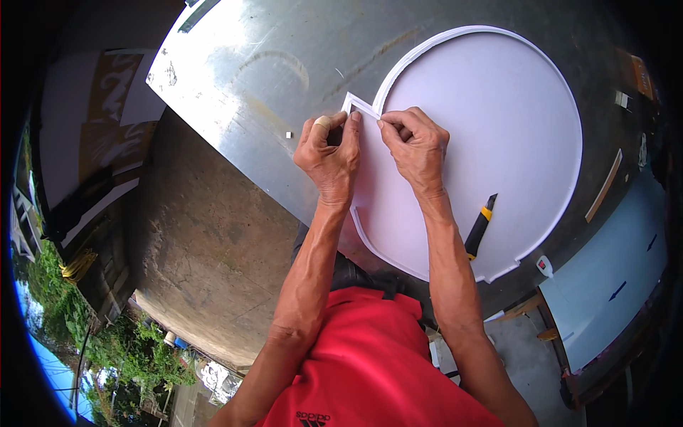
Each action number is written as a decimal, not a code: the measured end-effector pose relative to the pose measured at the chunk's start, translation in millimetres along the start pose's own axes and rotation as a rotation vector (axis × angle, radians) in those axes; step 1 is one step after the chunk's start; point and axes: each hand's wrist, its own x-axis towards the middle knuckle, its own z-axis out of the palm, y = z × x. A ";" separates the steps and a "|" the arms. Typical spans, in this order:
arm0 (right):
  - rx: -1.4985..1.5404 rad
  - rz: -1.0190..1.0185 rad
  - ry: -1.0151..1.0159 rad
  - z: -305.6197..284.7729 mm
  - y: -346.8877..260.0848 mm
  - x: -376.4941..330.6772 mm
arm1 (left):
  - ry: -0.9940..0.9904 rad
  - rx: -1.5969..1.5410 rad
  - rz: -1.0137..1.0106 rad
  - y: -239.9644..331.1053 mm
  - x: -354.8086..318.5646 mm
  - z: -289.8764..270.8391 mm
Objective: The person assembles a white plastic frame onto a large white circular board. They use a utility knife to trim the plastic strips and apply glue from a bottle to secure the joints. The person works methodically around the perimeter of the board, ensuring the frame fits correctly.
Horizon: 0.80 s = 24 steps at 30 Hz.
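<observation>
Two bare hands work close together on a big white round sheet (491,135) that lies flat on a shiny grey metal desk (235,64). The sheet covers much of the desk's middle and reaches toward the near edge, where the person in a red shirt (370,363) stands. A thin white strip (455,34) runs around the rim of the sheet like a little wall.

At the sheet's far left part, the strip makes a small pointed corner (353,104). Both hands meet just there. The left hand (329,153) is curled, with its fingertips pressing down on the strip at that corner and its thumb tucked near them. The right hand (416,146) is also curled, and its fingertips pinch or press the strip just beside the corner; I cannot tell which. The two hands almost touch each other.

A black and yellow cutting knife (481,228) lies on the sheet by the right forearm, and no hand touches it. A thin wooden stick (605,186) lies on the desk near the right edge, well apart from the hands. A tiny white scrap (288,134) sits on the bare metal to the left of the left hand. A pale blue board (612,285) lies past the desk's near right corner.
</observation>
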 end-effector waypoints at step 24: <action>0.013 -0.034 0.020 0.3 -0.9 1.2 | -0.022 0.041 0.017 -1.2 1.4 -1.3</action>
